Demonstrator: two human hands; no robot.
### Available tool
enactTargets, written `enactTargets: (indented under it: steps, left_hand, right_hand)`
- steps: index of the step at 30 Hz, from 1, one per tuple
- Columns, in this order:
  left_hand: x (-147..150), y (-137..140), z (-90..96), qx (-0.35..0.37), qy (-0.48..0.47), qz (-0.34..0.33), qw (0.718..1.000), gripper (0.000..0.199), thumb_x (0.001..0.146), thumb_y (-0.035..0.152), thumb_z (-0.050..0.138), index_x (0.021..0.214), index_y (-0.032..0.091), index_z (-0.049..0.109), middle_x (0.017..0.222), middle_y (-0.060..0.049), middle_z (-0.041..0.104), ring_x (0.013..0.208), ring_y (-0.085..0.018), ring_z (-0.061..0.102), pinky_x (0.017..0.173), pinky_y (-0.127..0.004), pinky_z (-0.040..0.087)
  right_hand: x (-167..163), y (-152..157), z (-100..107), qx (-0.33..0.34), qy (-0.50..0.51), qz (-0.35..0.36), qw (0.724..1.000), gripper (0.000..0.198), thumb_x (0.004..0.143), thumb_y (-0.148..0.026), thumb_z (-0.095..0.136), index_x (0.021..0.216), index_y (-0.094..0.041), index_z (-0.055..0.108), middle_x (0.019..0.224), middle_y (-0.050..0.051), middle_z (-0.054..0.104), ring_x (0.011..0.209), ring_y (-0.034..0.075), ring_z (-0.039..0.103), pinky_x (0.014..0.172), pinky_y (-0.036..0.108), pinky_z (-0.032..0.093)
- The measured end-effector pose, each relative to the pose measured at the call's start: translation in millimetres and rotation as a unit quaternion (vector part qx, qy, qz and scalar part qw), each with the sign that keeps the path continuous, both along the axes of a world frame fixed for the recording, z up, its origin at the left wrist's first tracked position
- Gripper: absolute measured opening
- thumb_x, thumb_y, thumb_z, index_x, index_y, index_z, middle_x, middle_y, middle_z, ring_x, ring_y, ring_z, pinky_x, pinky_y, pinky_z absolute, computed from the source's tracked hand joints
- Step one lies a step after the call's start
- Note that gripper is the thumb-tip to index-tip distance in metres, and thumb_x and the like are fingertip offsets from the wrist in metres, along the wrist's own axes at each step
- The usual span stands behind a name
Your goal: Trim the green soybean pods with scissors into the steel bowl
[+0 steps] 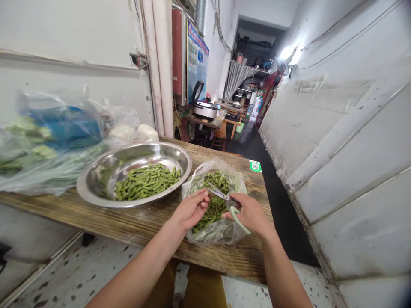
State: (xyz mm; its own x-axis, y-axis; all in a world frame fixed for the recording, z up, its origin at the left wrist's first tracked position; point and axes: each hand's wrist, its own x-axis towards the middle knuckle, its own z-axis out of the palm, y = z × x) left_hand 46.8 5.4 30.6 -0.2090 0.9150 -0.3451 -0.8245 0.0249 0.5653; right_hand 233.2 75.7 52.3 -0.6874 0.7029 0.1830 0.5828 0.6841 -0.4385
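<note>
My right hand point(248, 211) grips a pair of scissors point(236, 214) with pale green handles, its blades parted and pointing left. Just left of the blade tips, my left hand point(192, 208) has thumb and fingers pinched together; whatever is between them is too small to make out. Both hands are above a clear plastic bag point(236, 233) that lies open on the wooden table point(154, 220). Green edamame pods point(216, 218) fill the bag. Left of it, a wide steel basin point(96, 199) holds a heap of edamame pods point(147, 182).
Plastic bags point(58, 167) with leafy greens and something blue crowd the table's left end. A green QR-code sticker point(255, 165) marks the far right corner. Farther back, a rice cooker point(205, 110) with raised lid stands on another table. A white wall point(346, 141) runs along the right.
</note>
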Motion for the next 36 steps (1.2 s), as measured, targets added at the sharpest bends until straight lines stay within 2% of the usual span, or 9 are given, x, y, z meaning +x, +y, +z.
enactTargets:
  steps: [7,18,22,25,27,30,31,33,36]
  left_hand:
    - [7,-3,6.0,-0.017,-0.067,0.037,0.997,0.023,0.086,-0.003,0.044,0.073,0.012,0.055,0.065,0.001,0.051,0.051,-0.003,0.052,0.039,-0.008,0.038]
    - [7,-2,2.6,-0.048,-0.056,0.050,0.996,0.021,0.085,-0.004,0.046,0.073,0.010,0.055,0.069,-0.002,0.055,0.050,-0.002,0.051,0.038,-0.007,0.036]
    - [9,-4,-0.1,-0.065,-0.006,0.042,0.997,0.015,0.081,-0.004,0.052,0.076,0.009,0.057,0.071,-0.005,0.060,0.049,-0.002,0.050,0.041,-0.007,0.036]
    - [-1,-8,1.8,-0.009,0.131,0.091,0.987,0.011,0.073,0.006,0.066,0.081,0.011,0.059,0.069,-0.002,0.061,0.053,-0.005,0.053,0.046,-0.012,0.040]
    - [-20,-9,6.1,0.036,0.273,0.203,0.940,0.018,0.072,0.017,0.068,0.087,0.013,0.059,0.067,0.001,0.058,0.056,-0.007,0.054,0.051,-0.016,0.042]
    - [-67,-9,18.5,0.017,0.497,0.403,0.768,0.024,0.080,0.030,0.056,0.100,0.017,0.058,0.076,0.000,0.060,0.064,-0.012,0.058,0.062,-0.025,0.047]
    - [-84,-10,23.6,-0.016,0.573,0.426,0.700,0.027,0.082,0.030,0.052,0.105,0.017,0.058,0.084,-0.003,0.062,0.072,-0.015,0.060,0.072,-0.030,0.049]
    - [-116,-14,33.2,-0.067,0.717,0.371,0.586,0.031,0.079,0.031,0.055,0.106,0.017,0.060,0.102,-0.009,0.064,0.097,-0.023,0.060,0.091,-0.041,0.043]
    - [-144,-30,39.9,-0.107,0.786,0.352,0.497,0.027,0.077,0.036,0.057,0.095,0.017,0.064,0.117,-0.012,0.062,0.114,-0.029,0.053,0.100,-0.045,0.035]
  right_hand:
    - [-3,-4,-4,0.039,0.008,0.014,0.999,0.047,0.072,-0.048,0.071,0.108,-0.020,0.062,0.085,0.005,0.061,0.072,0.017,0.054,0.067,0.026,0.040]
    - [-4,-6,0,0.042,-0.014,0.025,0.999,0.029,0.078,-0.045,0.066,0.092,-0.020,0.068,0.075,0.004,0.066,0.062,0.015,0.055,0.058,0.023,0.034]
    - [-2,-3,0,0.033,-0.016,0.033,0.999,0.023,0.080,-0.042,0.065,0.086,-0.020,0.069,0.078,0.005,0.070,0.069,0.017,0.061,0.061,0.023,0.036]
    - [1,5,-4,0.053,-0.005,-0.010,0.999,0.026,0.078,-0.045,0.065,0.086,-0.020,0.068,0.078,0.005,0.070,0.069,0.019,0.063,0.060,0.023,0.036]
    - [1,11,-8,0.077,0.011,-0.061,0.995,0.028,0.078,-0.046,0.064,0.087,-0.020,0.069,0.075,0.005,0.070,0.068,0.020,0.063,0.060,0.024,0.036]
    - [0,19,-14,0.101,0.038,-0.103,0.989,0.029,0.078,-0.046,0.062,0.090,-0.020,0.070,0.076,0.006,0.071,0.067,0.020,0.063,0.060,0.024,0.037]
    - [0,21,-16,0.101,0.048,-0.103,0.988,0.029,0.078,-0.045,0.062,0.090,-0.020,0.070,0.076,0.006,0.071,0.067,0.020,0.063,0.060,0.024,0.038]
    - [-1,24,-19,0.088,0.073,-0.091,0.989,0.030,0.078,-0.044,0.062,0.092,-0.019,0.071,0.077,0.006,0.072,0.065,0.019,0.063,0.060,0.024,0.040]
    - [-2,30,-24,0.033,0.117,-0.069,0.990,0.036,0.073,-0.046,0.066,0.094,-0.018,0.072,0.074,0.004,0.072,0.063,0.019,0.062,0.059,0.024,0.043]
